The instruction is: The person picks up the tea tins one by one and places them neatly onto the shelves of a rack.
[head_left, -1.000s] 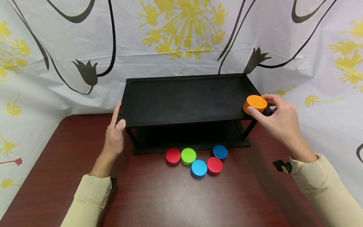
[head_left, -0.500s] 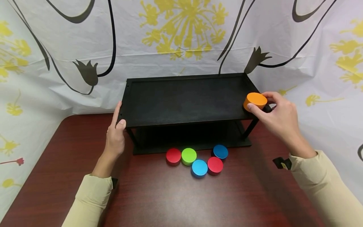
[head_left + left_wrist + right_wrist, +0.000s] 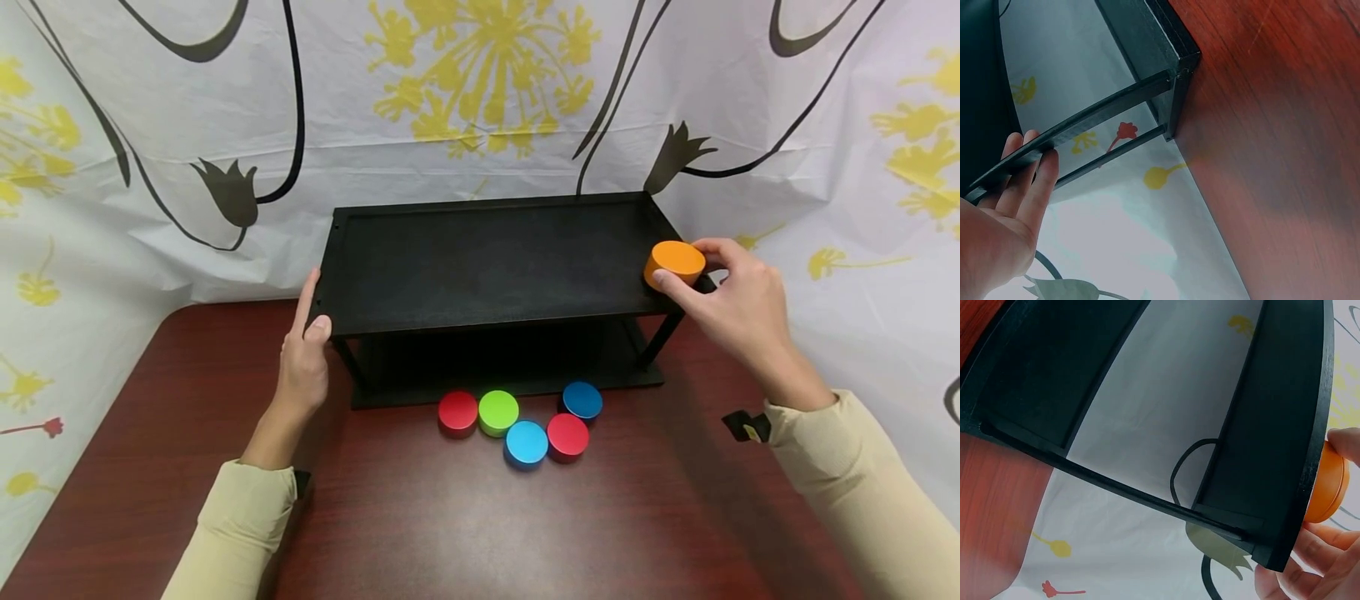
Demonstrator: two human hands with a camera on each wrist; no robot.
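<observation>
My right hand (image 3: 738, 304) pinches an orange disc (image 3: 677, 262) between thumb and fingers at the front right corner of a black two-tier shelf (image 3: 487, 267). In the right wrist view the orange disc (image 3: 1329, 484) is right at the upper board, with some fingers beside the board's end. My left hand (image 3: 303, 362) holds the shelf's left end, thumb at the front corner and index finger along the side. In the left wrist view, other fingers (image 3: 1038, 194) reach past a shelf post (image 3: 1104, 112).
Before the shelf, on the dark red table (image 3: 420, 525), lie a red disc (image 3: 457, 414), a green disc (image 3: 498, 412), a light blue disc (image 3: 526, 443), a second red disc (image 3: 567, 437) and a dark blue disc (image 3: 582, 401). A flower-print sheet (image 3: 375, 175) hangs behind.
My right hand has shifted the orange disc slightly back along the shelf's right end. My left hand has stayed on the shelf, and the discs on the table have not moved.
</observation>
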